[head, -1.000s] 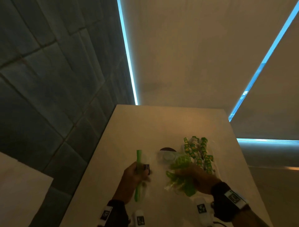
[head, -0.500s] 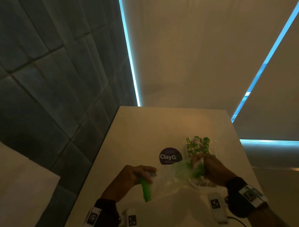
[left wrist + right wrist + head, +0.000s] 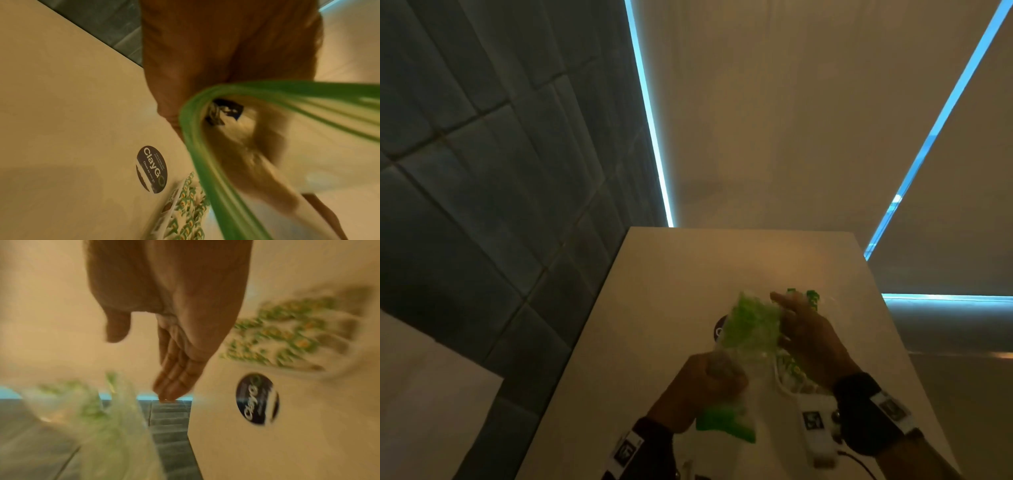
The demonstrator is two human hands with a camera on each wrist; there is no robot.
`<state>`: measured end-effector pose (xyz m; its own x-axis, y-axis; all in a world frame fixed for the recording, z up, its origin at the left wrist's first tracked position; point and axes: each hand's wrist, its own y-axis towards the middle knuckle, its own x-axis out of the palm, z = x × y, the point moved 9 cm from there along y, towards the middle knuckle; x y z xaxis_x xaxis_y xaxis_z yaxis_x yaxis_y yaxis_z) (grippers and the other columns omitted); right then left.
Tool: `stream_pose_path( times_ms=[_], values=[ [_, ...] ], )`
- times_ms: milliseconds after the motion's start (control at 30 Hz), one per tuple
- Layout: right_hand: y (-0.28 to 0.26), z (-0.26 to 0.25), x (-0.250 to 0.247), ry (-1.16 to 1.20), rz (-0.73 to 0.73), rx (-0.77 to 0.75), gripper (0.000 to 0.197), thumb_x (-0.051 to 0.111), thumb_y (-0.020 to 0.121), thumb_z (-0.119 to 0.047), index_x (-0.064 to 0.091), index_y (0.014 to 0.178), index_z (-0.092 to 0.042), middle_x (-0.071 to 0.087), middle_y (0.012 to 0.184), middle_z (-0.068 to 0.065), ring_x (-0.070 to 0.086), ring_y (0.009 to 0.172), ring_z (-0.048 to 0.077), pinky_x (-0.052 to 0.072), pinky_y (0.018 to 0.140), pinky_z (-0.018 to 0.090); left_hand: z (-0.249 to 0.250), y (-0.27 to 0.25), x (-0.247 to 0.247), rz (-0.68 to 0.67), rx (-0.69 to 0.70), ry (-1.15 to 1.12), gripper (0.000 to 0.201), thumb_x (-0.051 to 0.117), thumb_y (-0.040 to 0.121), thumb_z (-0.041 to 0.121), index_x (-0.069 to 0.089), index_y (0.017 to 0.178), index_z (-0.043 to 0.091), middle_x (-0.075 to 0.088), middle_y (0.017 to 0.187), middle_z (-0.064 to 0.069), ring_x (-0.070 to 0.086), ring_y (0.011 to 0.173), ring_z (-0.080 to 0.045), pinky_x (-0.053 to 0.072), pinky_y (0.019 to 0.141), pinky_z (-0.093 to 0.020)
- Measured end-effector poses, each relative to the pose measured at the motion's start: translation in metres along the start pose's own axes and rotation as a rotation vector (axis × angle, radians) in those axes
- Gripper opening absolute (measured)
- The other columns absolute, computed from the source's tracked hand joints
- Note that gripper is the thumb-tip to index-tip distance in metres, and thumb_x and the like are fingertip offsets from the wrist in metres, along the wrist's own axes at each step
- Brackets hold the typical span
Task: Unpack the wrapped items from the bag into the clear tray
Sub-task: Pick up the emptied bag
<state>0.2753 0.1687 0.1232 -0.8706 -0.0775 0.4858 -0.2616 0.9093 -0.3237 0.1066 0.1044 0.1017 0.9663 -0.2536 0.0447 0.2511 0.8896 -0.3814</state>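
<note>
My left hand point(image 3: 710, 380) grips a clear zip bag point(image 3: 743, 356) above the table, its green zip strip point(image 3: 726, 426) toward me and the green wrapped items inside bunched at the far end point(image 3: 753, 320). In the left wrist view the green zip rim point(image 3: 205, 162) curves across my fingers. My right hand point(image 3: 804, 329) is beside the bag on its right with straight fingers point(image 3: 174, 382) and holds nothing. Behind and below it lies the clear tray point(image 3: 779, 377) with several green wrapped items point(image 3: 287, 331), partly hidden by that hand.
A dark round "ClayGo" sticker point(image 3: 151, 169) lies on the pale table point(image 3: 671, 291), left of the tray. The table's left edge borders a dark tiled floor point(image 3: 482, 205). Blinds and blue light strips stand beyond the far edge.
My left hand has lifted the bag and tipped its far end up. My right hand has left the tray, let go of what it held, and come to the bag's side with fingers straight.
</note>
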Motion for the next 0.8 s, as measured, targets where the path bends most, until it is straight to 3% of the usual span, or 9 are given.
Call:
stream_pose_path(
  times_ms=[67, 133, 200, 267, 400, 533, 600, 700, 800],
  values=[
    [-0.015, 0.032, 0.012, 0.017, -0.096, 0.122, 0.059, 0.039, 0.094, -0.057, 0.060, 0.129, -0.014, 0.061, 0.128, 0.018, 0.057, 0.118, 0.036, 0.041, 0.104, 0.052, 0.003, 0.002, -0.006, 0.085, 0.027, -0.050, 0.013, 0.079, 0.075, 0.011, 0.074, 0.087, 0.012, 0.072, 0.091, -0.016, 0.068, 0.082, -0.034, 0.056, 0.080, -0.056],
    [-0.033, 0.051, 0.038, -0.038, -0.200, 0.167, 0.046, 0.041, 0.096, -0.042, 0.065, 0.123, -0.014, 0.065, 0.125, 0.017, 0.060, 0.117, 0.035, 0.046, 0.100, 0.053, 0.006, 0.005, -0.005, 0.121, 0.032, 0.031, 0.030, 0.084, 0.068, 0.024, 0.073, 0.094, 0.014, 0.074, 0.095, -0.012, 0.071, 0.086, -0.031, 0.056, 0.081, -0.055],
    [-0.031, 0.051, 0.042, -0.061, -0.124, 0.143, 0.033, 0.056, 0.087, -0.025, 0.069, 0.111, -0.006, 0.070, 0.112, 0.018, 0.068, 0.101, 0.031, 0.057, 0.083, 0.041, 0.003, 0.006, 0.005, 0.096, 0.007, 0.077, 0.040, 0.086, 0.063, 0.030, 0.073, 0.098, 0.016, 0.075, 0.096, -0.009, 0.071, 0.089, -0.028, 0.057, 0.083, -0.052],
    [-0.016, 0.040, 0.030, -0.072, 0.012, 0.088, 0.036, 0.064, 0.082, -0.026, 0.067, 0.108, -0.001, 0.069, 0.107, 0.022, 0.069, 0.094, 0.031, 0.058, 0.077, 0.039, -0.003, 0.004, 0.012, 0.088, -0.034, 0.107, 0.027, 0.086, 0.065, 0.028, 0.073, 0.088, 0.021, 0.075, 0.091, -0.005, 0.072, 0.087, -0.024, 0.058, 0.083, -0.047],
    [0.000, 0.017, 0.010, -0.070, 0.150, 0.003, 0.040, 0.059, 0.091, -0.034, 0.066, 0.111, 0.000, 0.068, 0.107, 0.023, 0.066, 0.095, 0.036, 0.055, 0.085, 0.050, -0.005, -0.011, 0.024, 0.003, -0.057, 0.047, 0.017, 0.075, 0.080, 0.030, 0.067, 0.084, 0.016, 0.073, 0.079, -0.009, 0.068, 0.057, -0.025, 0.057, 0.051, -0.032],
    [-0.011, 0.024, 0.032, -0.203, -0.051, 0.040, 0.033, 0.054, 0.096, -0.033, 0.067, 0.113, -0.007, 0.072, 0.106, 0.013, 0.069, 0.098, 0.029, 0.055, 0.085, 0.044, 0.007, -0.012, 0.011, 0.169, 0.080, -0.061, 0.022, 0.070, 0.084, 0.033, 0.067, 0.097, 0.015, 0.070, 0.078, -0.020, 0.058, 0.041, -0.026, 0.048, 0.040, -0.028],
    [-0.014, 0.022, 0.035, -0.320, -0.061, -0.025, 0.024, 0.059, 0.093, -0.023, 0.069, 0.107, -0.007, 0.072, 0.102, 0.015, 0.070, 0.091, 0.027, 0.056, 0.075, 0.038, 0.006, -0.010, 0.009, 0.194, 0.089, -0.070, 0.024, 0.069, 0.085, 0.036, 0.066, 0.102, 0.019, 0.071, 0.083, -0.020, 0.063, 0.048, -0.029, 0.051, 0.043, -0.030],
    [-0.014, 0.015, 0.030, -0.412, -0.033, -0.079, 0.012, 0.060, 0.092, -0.007, 0.071, 0.092, -0.004, 0.067, 0.077, 0.011, 0.064, 0.067, 0.021, 0.052, 0.062, 0.034, 0.007, -0.010, 0.002, 0.205, 0.111, 0.040, 0.032, 0.067, 0.082, 0.048, 0.067, 0.103, 0.023, 0.073, 0.095, -0.008, 0.071, 0.080, -0.026, 0.060, 0.068, -0.041],
    [-0.019, 0.018, 0.037, -0.503, -0.146, -0.047, 0.016, 0.060, 0.091, -0.005, 0.072, 0.084, -0.010, 0.063, 0.068, 0.005, 0.058, 0.059, 0.016, 0.047, 0.055, 0.027, 0.018, -0.010, -0.010, 0.219, 0.155, -0.035, 0.026, 0.063, 0.088, 0.033, 0.063, 0.109, 0.017, 0.072, 0.097, -0.013, 0.071, 0.085, -0.032, 0.059, 0.075, -0.047]
  ],
)
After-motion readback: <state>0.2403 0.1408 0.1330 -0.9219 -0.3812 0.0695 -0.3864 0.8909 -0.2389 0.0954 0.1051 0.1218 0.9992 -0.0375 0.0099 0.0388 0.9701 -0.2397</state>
